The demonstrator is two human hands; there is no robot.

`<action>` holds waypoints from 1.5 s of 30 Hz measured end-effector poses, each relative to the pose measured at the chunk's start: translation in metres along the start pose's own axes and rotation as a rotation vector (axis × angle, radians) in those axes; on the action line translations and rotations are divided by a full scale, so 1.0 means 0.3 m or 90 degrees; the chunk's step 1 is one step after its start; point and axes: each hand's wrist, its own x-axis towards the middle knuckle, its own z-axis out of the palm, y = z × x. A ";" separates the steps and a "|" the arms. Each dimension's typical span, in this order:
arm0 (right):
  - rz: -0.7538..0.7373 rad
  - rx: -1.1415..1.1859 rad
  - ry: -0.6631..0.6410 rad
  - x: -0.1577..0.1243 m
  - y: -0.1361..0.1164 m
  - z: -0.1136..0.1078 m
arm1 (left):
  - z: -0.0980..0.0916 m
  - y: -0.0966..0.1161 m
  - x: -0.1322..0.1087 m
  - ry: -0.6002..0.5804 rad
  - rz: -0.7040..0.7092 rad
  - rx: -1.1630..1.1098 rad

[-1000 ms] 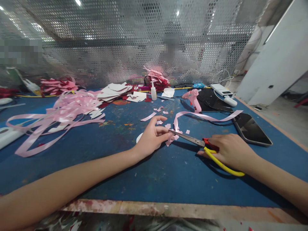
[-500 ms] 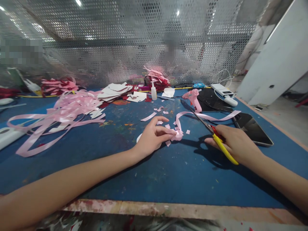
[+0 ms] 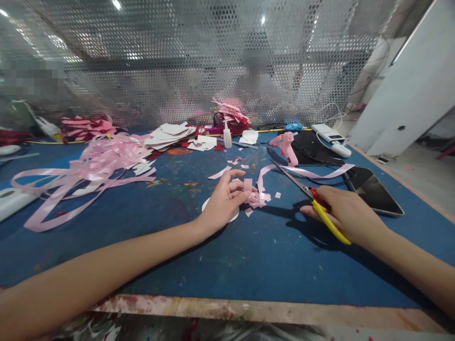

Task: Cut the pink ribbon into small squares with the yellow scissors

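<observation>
My left hand rests on the blue table, its fingertips pinching a short piece of pink ribbon over a heap of small pink cuttings. A white paper disc lies partly under that hand. My right hand grips yellow-and-red-handled scissors, the closed blades pointing up and left, away from the left hand. A long pink ribbon strip loops across the table between the hands and runs off to the right.
A pile of pink ribbon and white paper pieces lie at the left and back. A pink glue gun, a small glue bottle, a power bank and a dark tablet sit at the right. A perforated metal screen closes the back, with a person behind it.
My right hand pulled the scissors away from the ribbon to the right and swung the blades upward. My left fingers lifted a short cut piece, uncovering more of the white disc.
</observation>
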 end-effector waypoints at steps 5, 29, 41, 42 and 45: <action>0.021 0.072 0.058 -0.016 -0.005 0.010 | -0.003 -0.005 0.003 -0.016 -0.012 0.010; -0.009 -0.032 -0.072 -0.017 -0.028 0.022 | 0.003 0.013 -0.006 0.011 0.029 0.039; -0.050 -0.021 -0.067 -0.018 -0.045 0.013 | 0.012 0.022 -0.018 -0.023 0.005 0.084; -0.051 -0.020 -0.066 -0.018 -0.046 0.013 | 0.012 0.023 -0.018 -0.026 0.005 0.085; -0.052 -0.025 -0.076 -0.018 -0.044 0.015 | 0.013 0.025 -0.017 -0.034 0.005 0.091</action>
